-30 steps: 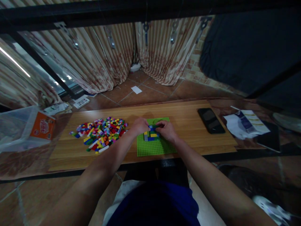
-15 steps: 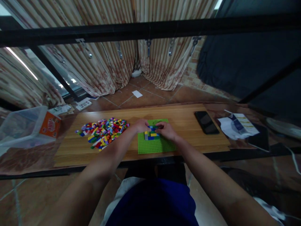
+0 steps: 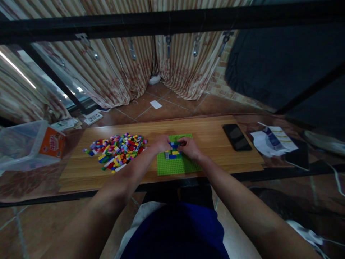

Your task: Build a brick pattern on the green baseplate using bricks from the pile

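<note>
A green studded baseplate (image 3: pixel 175 168) lies on the wooden board, with a small cluster of toy building bricks (image 3: pixel 175 154) in blue, yellow and grey on its upper part. My left hand (image 3: pixel 162 143) is at the cluster's upper left edge, fingers curled inward. Opposite it, my right hand (image 3: pixel 189 147) has thumb and fingertips pinched together at the cluster's right side. Blue pieces (image 3: pixel 174 145) show between the two hands. Whatever is at the fingertips of either hand is too small and covered to make out.
A loose pile of mixed bricks (image 3: pixel 121 149) spreads over the left of the wooden board (image 3: pixel 212 135). A black phone (image 3: pixel 237 137) lies at the right. Beyond the board are a clear plastic box (image 3: pixel 24 144) on the left and crumpled papers (image 3: pixel 273 142) on the right.
The whole view has shifted slightly as the head moved. Both hands stay at the brick cluster, with only slight finger movement.
</note>
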The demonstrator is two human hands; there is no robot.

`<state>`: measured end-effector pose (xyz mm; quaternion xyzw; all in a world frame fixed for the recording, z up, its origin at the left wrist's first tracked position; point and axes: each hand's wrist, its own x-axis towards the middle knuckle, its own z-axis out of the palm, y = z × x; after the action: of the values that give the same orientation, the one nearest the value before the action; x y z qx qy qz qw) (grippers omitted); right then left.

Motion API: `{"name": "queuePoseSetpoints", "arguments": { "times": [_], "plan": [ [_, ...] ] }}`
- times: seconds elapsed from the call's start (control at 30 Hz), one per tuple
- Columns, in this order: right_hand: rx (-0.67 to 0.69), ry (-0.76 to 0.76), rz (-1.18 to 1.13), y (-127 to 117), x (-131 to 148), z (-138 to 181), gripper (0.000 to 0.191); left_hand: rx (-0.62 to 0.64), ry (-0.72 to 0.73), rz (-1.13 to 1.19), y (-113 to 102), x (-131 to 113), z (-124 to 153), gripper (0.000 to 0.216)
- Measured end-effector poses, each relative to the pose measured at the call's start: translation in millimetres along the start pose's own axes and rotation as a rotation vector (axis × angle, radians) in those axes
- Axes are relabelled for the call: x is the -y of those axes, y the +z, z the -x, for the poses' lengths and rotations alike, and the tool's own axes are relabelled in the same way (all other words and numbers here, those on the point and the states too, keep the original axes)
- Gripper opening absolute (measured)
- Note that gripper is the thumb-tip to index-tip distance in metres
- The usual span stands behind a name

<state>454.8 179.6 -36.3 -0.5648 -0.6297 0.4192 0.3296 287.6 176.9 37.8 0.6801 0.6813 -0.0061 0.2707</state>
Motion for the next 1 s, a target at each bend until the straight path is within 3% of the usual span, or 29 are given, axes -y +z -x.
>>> {"name": "queuePoseSetpoints", "arguments": {
  "times": [0.37, 0.53, 0.63, 0.8, 0.9, 1.0],
  "plan": [
    [-0.026, -0.013, -0.131, -6.5, 10.2, 6.7, 0.028, -0.049, 0.078, 0.068, -5.2, 7.2, 8.0, 0.027],
    [-0.094, -0.029, -0.222, -9.3, 14.2, 15.1, 0.018, -0.18, 0.128, 0.166, -15.4, 19.6, 28.1, 0.03],
    [-0.158, -0.031, -0.267, -11.3, 14.0, 17.3, 0.024, -0.267, 0.128, 0.232, -15.4, 42.1, 58.0, 0.03],
    [-0.36, -0.056, -0.286, -36.3, 1.2, 21.8, 0.032, -0.422, 0.009, 0.493, 6.4, 107.1, 130.1, 0.02],
    [-0.437, -0.128, -0.068, -58.0, -21.0, 30.5, 0.027, -0.523, -0.188, 0.598, 20.7, 141.0, 166.1, 0.019],
    [-0.492, -0.189, 0.204, -68.7, -44.6, 41.5, 0.028, -0.563, -0.301, 0.599, 29.0, 156.5, 181.9, 0.018]
  ]
}}
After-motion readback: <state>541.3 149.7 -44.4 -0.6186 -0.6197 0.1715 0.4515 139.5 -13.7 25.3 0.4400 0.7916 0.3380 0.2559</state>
